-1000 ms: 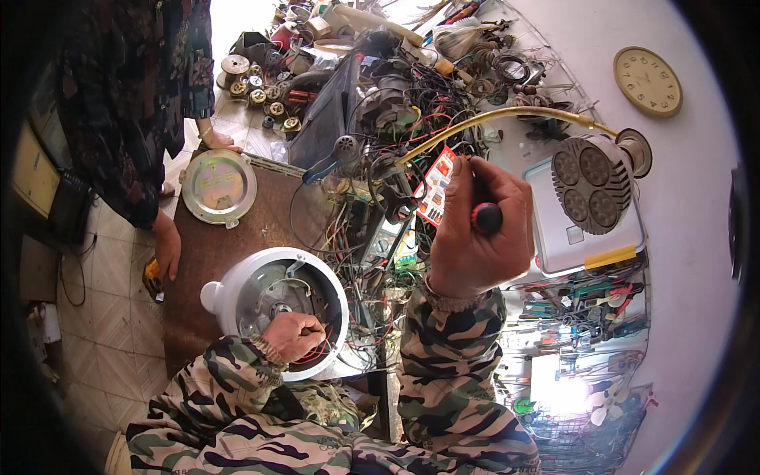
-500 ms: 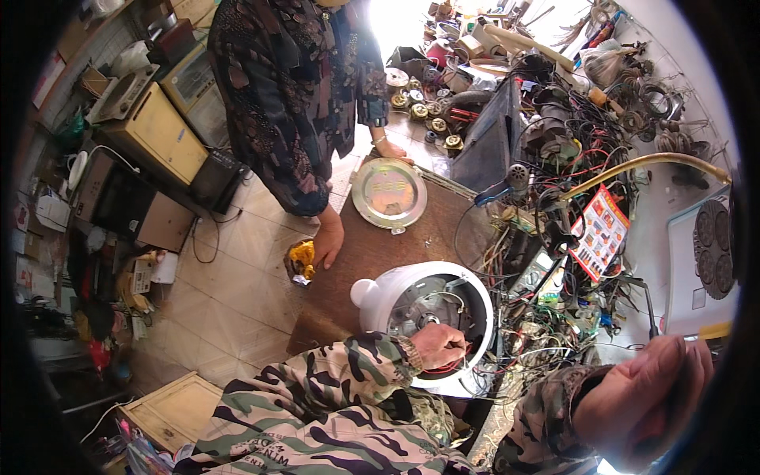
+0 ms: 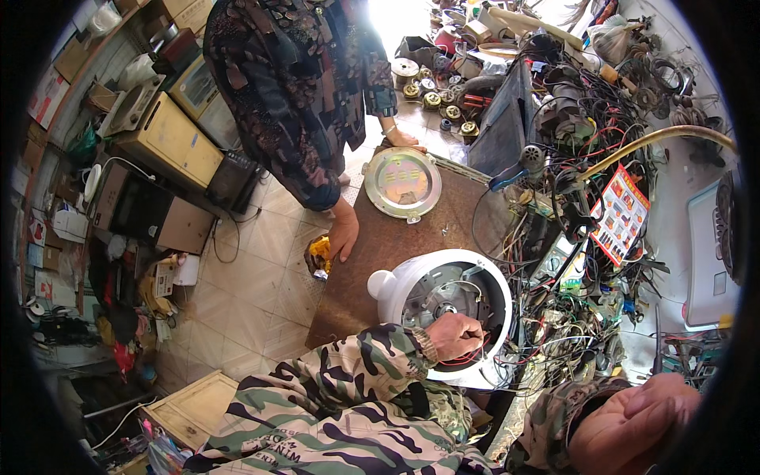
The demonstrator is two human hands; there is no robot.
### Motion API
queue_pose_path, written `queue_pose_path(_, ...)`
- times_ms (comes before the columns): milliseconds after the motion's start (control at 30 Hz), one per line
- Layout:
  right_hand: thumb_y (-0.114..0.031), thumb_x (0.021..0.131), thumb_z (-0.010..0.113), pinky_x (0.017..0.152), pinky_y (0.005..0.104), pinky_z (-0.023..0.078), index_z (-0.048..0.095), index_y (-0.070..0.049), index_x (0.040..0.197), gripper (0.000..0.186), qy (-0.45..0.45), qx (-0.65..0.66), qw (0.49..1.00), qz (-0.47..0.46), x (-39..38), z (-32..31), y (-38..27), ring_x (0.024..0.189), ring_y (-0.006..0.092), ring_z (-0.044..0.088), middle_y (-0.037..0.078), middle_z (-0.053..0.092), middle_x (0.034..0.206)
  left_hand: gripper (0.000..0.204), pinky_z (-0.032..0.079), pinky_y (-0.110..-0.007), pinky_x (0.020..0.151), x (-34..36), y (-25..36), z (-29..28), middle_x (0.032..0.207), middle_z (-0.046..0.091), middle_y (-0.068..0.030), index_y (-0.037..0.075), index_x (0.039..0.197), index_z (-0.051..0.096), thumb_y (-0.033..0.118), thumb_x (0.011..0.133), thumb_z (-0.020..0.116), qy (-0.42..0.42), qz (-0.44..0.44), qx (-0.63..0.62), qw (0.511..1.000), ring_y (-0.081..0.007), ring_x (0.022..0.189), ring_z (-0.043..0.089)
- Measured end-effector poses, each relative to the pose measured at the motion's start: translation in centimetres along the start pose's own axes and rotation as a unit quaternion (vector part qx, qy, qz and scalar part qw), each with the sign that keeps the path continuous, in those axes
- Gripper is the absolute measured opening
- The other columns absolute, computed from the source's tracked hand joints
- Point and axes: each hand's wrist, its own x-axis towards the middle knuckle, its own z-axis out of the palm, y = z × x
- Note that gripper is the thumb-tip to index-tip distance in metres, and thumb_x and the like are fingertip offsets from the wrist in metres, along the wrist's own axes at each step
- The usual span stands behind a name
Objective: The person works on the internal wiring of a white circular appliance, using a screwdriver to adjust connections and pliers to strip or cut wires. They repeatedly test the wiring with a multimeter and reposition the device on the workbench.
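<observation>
A: Where does the white round appliance housing [image 3: 412,267] lie from the fingers?
B: Around those of the left hand [image 3: 457,336], the nearer one, which reaches inside the open mouth. The mouth is round, with no clear long axis; the body extends leftward from the fingers.
A: How do they stand?
B: Tips drawn together beside red wires [image 3: 461,362]; I cannot tell whether one is pinched between.
A: And the right hand [image 3: 633,423]?
B: Well apart, rightward and nearer the wearer, fingers curled; whether they hold anything is hidden.
</observation>
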Motion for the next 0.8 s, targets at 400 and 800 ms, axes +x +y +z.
queue_pose_path(400, -0.001, 0.075, 0.077, 0.066, 0.0432, 0.056, 0.062, 0.005, 0.109, 0.038, -0.301, 0.243, 0.877, 0.285, -2.4, -2.6, -8.3, 0.077, 0.0325, 0.065, 0.020, 0.065, 0.093, 0.021, 0.055, -0.036, 0.071, 0.0, 0.0, 0.3, 0.085, 0.073, -0.0180, 0.002, 0.093, 0.073, 0.020, 0.085, 0.067, 0.030, 0.022, -0.004, 0.999, -0.0286, 0.079, 0.072)
queue_pose_path(800, -0.005, 0.075, 0.082, 0.057, 0.0369, 0.051, 0.069, -0.006, 0.099, 0.027, -0.312, 0.187, 0.820, 0.442, -12.3, 0.4, -15.0, 0.065, 0.0282, 0.066, 0.011, 0.066, 0.083, 0.024, 0.055, -0.032, 0.076, 0.1, 0.0, 0.1, 0.091, 0.073, -0.0158, -0.001, 0.100, 0.071, 0.020, 0.088, 0.069, 0.006, 0.019, 0.000, 1.000, -0.0199, 0.085, 0.072)
